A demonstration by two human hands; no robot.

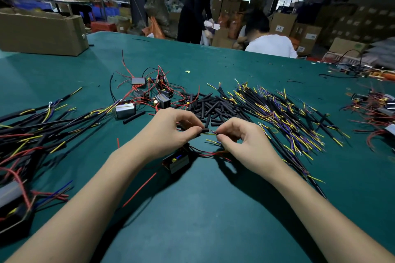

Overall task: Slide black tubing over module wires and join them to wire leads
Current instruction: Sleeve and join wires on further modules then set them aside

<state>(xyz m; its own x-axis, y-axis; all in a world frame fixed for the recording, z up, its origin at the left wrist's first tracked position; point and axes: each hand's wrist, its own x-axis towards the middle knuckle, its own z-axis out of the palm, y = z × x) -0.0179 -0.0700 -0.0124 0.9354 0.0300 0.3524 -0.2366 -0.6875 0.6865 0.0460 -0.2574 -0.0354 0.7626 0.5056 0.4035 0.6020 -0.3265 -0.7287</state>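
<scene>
At the far left of the green table [192, 209] lies a tangle of finished black-sleeved cables [32, 130] with yellow, red and blue ends, and behind them a long cardboard box [42, 32] stands on the table's edge. Further in, a cluster of small modules [147, 92] with red wires sits just left of a loose pile of short black tubing pieces [209, 107]. In front of that pile the left hand [171, 128] is raised above the table, its thumb and forefinger pinched on one short black tube [204, 130]. A thin yellow wire [210, 133] sticks out of the tube's right end and runs straight to the right hand [241, 143], whose thumb and forefinger are closed together on its tip, with the other fingers curled loosely. Below and between the two wrists a dark module [177, 161] rests on the table, its red wires [211, 153] trailing rightward under the right hand. Right of the hands spreads a wide heap of black wire leads [288, 117] with yellow and purple ends, and at the far right edge lies another group of modules [374, 107] with red wires. Beyond the table two people [269, 42] work among stacked cartons.
</scene>
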